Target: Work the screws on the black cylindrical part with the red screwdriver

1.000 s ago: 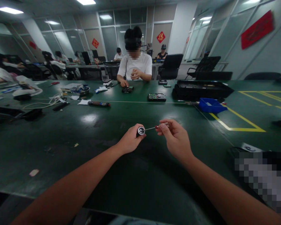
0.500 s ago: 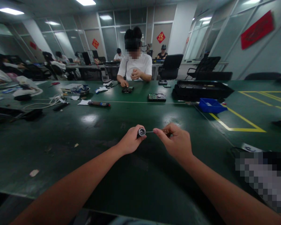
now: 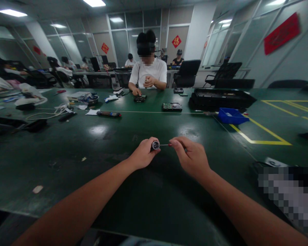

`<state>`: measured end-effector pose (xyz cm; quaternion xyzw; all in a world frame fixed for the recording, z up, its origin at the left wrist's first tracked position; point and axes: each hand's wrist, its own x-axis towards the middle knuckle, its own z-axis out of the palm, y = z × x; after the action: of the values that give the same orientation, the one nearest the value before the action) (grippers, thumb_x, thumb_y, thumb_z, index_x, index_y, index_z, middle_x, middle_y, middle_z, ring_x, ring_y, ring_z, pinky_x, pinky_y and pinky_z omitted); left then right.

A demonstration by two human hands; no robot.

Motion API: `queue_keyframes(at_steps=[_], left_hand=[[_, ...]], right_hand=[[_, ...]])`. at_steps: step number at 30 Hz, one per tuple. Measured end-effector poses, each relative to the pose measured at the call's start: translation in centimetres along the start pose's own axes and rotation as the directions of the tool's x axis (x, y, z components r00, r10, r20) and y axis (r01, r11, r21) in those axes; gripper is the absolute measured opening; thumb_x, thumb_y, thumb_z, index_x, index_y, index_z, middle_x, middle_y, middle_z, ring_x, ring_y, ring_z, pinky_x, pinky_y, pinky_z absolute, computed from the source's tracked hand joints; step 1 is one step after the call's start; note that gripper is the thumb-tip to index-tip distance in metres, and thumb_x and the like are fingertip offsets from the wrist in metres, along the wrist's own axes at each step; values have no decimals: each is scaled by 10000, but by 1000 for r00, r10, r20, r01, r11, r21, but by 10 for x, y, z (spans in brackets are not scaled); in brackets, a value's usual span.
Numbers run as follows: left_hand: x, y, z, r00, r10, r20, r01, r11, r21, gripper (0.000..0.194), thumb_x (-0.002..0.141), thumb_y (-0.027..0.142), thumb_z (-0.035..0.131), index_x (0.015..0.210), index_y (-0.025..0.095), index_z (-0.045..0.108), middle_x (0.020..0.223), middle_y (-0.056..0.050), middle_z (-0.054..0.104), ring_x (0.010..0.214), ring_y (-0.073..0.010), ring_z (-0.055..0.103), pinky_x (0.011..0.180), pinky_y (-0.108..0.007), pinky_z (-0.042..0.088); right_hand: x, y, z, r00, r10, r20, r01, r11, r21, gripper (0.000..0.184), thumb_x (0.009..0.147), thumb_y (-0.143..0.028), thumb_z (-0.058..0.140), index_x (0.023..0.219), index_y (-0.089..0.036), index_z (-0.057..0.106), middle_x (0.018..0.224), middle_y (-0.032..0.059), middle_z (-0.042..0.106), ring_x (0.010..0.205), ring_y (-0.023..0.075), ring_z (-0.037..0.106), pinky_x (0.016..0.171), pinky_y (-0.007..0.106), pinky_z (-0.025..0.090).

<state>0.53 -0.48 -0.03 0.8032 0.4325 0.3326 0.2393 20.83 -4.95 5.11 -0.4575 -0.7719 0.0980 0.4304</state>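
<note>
My left hand (image 3: 143, 153) is wrapped around a short dark cylinder with a silvery ringed end (image 3: 155, 145), which faces me above the table. What sits inside the ring is too small to make out. From the right, the thin metal shaft of a screwdriver (image 3: 164, 145) reaches the cylinder's side by my left fingertips. My right hand (image 3: 191, 154) is closed on the screwdriver's handle, of which only a small reddish piece shows at the fingertips. Whether the tip sits in a screw cannot be seen.
Across the green table (image 3: 133, 205) a person in a white shirt (image 3: 156, 70) handles a hard drive (image 3: 140, 98). Another hard drive (image 3: 171, 107) lies nearer. A black tray (image 3: 222, 97) and a blue bin (image 3: 232, 115) stand right; a dark tool (image 3: 109, 114) and cables (image 3: 50, 114) lie left.
My right-hand fingers have shifted their grip on the screwdriver handle, and the hand is drawn in slightly. My left hand and the cylinder stay nearly in place.
</note>
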Motion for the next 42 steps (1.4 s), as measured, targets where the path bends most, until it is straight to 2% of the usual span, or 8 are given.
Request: queue_keyframes(at_steps=[4, 7, 14, 16, 25, 30, 35, 42], left_hand=[[0, 2, 0, 1000, 11, -1, -11, 1000, 6, 136, 899, 235, 596, 1021, 207, 544, 934, -17, 608, 871, -190, 552, 770, -325, 429], [-1, 4, -1, 1000, 15, -3, -15, 1000, 5, 131, 897, 223, 592, 1019, 206, 546, 935, -18, 607, 873, -189, 552, 776, -326, 428], [-1, 5, -5, 1000, -15, 3, 14, 1000, 26, 145, 899, 258, 597, 1031, 212, 558, 986, -29, 612, 923, -206, 546, 824, -353, 431], [-1, 6, -5, 1000, -24, 8, 23, 999, 27, 143, 905, 268, 590, 1032, 211, 557, 986, -31, 610, 929, -208, 545, 831, -357, 432], [-1, 7, -5, 1000, -11, 2, 11, 1000, 28, 146, 908, 258, 589, 1040, 208, 550, 976, -30, 612, 915, -208, 551, 813, -357, 437], [-1, 3, -3, 1000, -16, -3, 16, 1000, 24, 136, 903, 252, 600, 1020, 208, 547, 972, -29, 613, 917, -207, 556, 812, -352, 439], [-2, 2, -3, 1000, -10, 1, 10, 1000, 19, 155, 910, 279, 597, 1036, 209, 538, 965, -29, 601, 914, -207, 548, 805, -347, 431], [-2, 2, -3, 1000, -18, 6, 18, 1000, 16, 161, 913, 277, 594, 1050, 214, 538, 965, -23, 596, 919, -204, 547, 797, -338, 423]], right_hand=[[-1, 2, 6, 985, 152, -80, -134, 972, 195, 246, 952, -354, 532, 1119, -201, 628, 822, 36, 716, 695, 174, 666, 618, 303, 486], [0, 6, 12, 959, 272, -73, -215, 875, 434, 216, 939, -377, 553, 1009, -195, 646, 843, 46, 707, 755, 178, 669, 718, 333, 521], [9, 21, 19, 818, 566, 104, -403, 433, 806, 255, 897, -435, 590, 843, -188, 626, 702, 5, 618, 624, 136, 594, 604, 292, 498], [10, 23, 19, 822, 567, 54, -371, 462, 805, 247, 895, -435, 599, 857, -193, 625, 731, 5, 628, 644, 134, 602, 611, 286, 503], [1, 6, 11, 958, 280, -68, -233, 892, 387, 229, 972, -387, 499, 996, -186, 606, 840, 54, 700, 748, 181, 680, 724, 351, 539], [0, 2, 5, 986, 149, -77, -137, 980, 147, 218, 974, -379, 503, 998, -202, 627, 830, 43, 728, 752, 179, 693, 696, 315, 508], [3, 2, 0, 988, 60, -140, -84, 981, -173, 431, 895, -516, 599, 597, -213, 530, 487, -37, 517, 440, 109, 482, 484, 265, 331], [2, 6, 1, 991, 3, -133, -36, 970, -242, 503, 899, -560, 576, 550, -212, 473, 447, -47, 456, 403, 94, 420, 459, 256, 282]])
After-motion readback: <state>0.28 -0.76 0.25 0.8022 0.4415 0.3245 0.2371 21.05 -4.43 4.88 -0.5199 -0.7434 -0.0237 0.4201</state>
